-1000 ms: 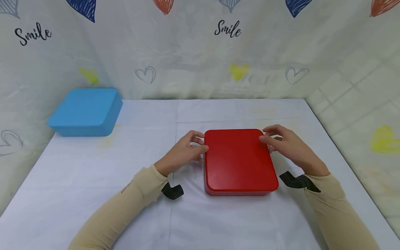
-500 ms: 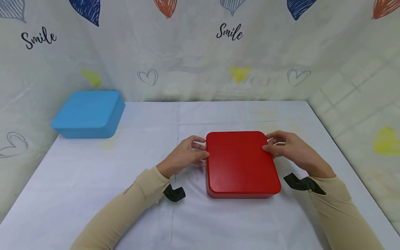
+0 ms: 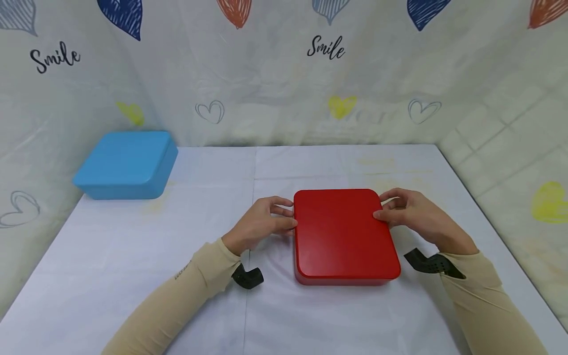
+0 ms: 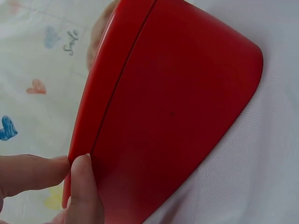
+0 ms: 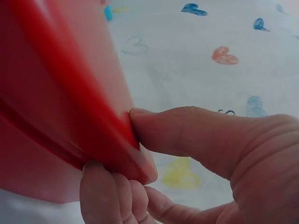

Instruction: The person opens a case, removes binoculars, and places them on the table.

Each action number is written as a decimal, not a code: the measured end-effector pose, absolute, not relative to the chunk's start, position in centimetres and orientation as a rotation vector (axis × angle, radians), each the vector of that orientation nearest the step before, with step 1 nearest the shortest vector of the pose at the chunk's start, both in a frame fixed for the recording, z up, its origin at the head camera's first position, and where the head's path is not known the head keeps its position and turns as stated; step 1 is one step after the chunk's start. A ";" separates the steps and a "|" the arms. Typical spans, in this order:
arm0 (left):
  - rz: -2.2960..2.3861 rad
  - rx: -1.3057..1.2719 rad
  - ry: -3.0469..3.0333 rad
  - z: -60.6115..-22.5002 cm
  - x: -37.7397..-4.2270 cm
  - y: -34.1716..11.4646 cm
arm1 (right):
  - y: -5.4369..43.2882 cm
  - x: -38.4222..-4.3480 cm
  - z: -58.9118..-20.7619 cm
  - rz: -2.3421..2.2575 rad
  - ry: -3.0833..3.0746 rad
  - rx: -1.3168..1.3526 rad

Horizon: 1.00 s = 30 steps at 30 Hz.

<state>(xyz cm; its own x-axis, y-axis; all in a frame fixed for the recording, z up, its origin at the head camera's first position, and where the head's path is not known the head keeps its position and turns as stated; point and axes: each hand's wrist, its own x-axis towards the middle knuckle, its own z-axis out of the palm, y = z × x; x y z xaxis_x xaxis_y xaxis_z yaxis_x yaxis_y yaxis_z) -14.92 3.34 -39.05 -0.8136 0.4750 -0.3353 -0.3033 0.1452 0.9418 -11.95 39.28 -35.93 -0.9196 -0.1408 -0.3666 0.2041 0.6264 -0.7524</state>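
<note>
A red, round-cornered box lies on the white-covered table, with a flat red lid on it; a thin seam shows between the two. My left hand pinches the lid's left rim, thumb at the upper edge and a fingertip at the seam, as the left wrist view shows. On the opposite side my right hand grips the lid's right rim. Its thumb presses the top edge while the curled fingers sit under the rim. Whatever is inside the box is hidden.
A closed blue box stands at the table's far left corner. The white tablecloth has fold lines and faint yellowish marks. Behind hangs a pale curtain printed with hearts and "Smile".
My right hand has slid a little toward me along the lid's right edge and taken hold of it. My left hand has shifted slightly on the left edge. The head view has tilted slightly.
</note>
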 end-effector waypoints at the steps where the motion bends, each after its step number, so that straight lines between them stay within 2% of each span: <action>1: 1.731 0.164 1.844 -39.1 -14.9 3.3 | 39.3 -11.9 -35.9 -1.215 2.453 0.059; 30: 1.737 0.156 1.798 -39.0 -14.7 3.4 | 39.6 -11.8 -36.2 -1.226 2.449 0.067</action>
